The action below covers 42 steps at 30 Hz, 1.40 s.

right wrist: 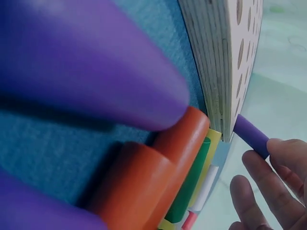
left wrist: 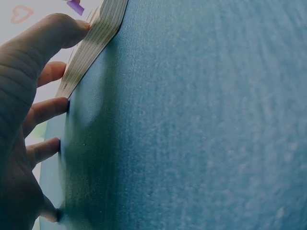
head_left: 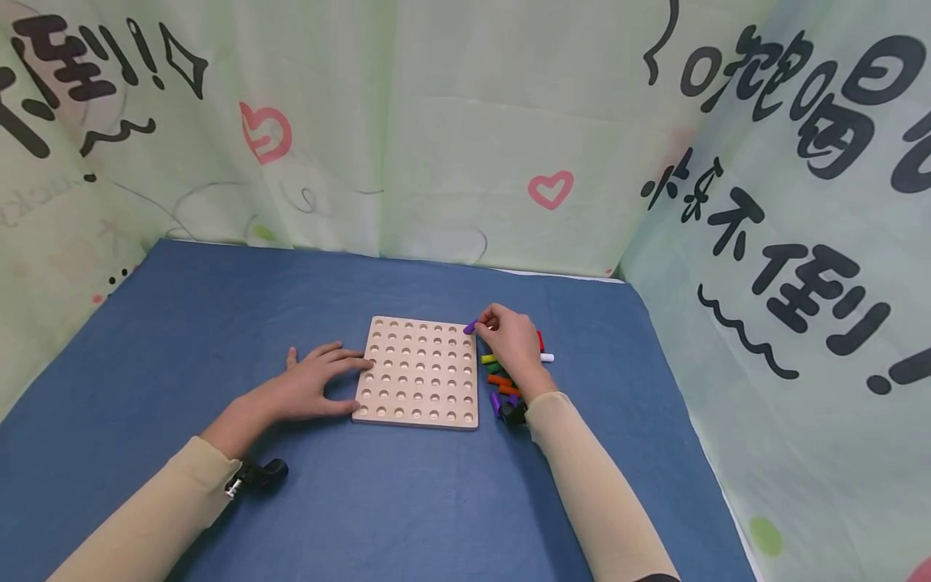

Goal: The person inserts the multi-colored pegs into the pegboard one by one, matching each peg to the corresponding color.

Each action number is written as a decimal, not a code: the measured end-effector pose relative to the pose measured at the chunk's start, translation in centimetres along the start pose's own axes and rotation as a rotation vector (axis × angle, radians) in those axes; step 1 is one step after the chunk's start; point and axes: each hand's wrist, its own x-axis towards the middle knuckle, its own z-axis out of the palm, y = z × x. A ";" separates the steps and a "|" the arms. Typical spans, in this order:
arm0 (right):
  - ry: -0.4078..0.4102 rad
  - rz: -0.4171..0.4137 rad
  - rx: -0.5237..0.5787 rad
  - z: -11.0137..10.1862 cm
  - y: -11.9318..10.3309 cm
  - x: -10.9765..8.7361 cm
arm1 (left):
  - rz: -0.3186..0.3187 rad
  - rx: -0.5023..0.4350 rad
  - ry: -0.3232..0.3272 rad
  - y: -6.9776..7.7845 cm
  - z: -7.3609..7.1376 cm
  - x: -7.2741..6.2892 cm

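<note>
My right hand (head_left: 511, 343) pinches a purple peg (head_left: 470, 327) between thumb and fingertips at the far right corner of a square wooden pegboard (head_left: 410, 415). In the right wrist view the peg (right wrist: 250, 135) tilts, one end right at the board's top face. Rows of round holes cover the board, and no pegs stand in the holes that show. My left hand (head_left: 313, 386) rests at the board's left edge with fingers spread. Its thumb (left wrist: 72, 29) touches the near left corner in the left wrist view.
Right of the board, partly under my right hand, lie loose pegs: orange (right wrist: 136, 184), green (right wrist: 189, 184), yellow (head_left: 488, 358), white (head_left: 547, 357), red (head_left: 541, 340) and purple (head_left: 496, 404). A blue cloth (head_left: 349, 509) covers the table. Printed curtains (head_left: 451, 145) hang behind and at both sides.
</note>
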 end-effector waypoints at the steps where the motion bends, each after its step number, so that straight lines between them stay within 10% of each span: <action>1: 0.001 -0.009 -0.011 0.0 -0.1 0.0 | 0.004 0.001 0.003 0.0 0.0 0.0; 18: -0.109 -0.056 -0.091 -0.5 -1.2 -0.9 | 0.006 -0.007 0.015 0.0 0.2 -0.1; 42: -0.172 -0.044 -0.105 -3.0 1.5 -7.1 | -0.018 -0.003 -0.012 0.0 0.1 -0.2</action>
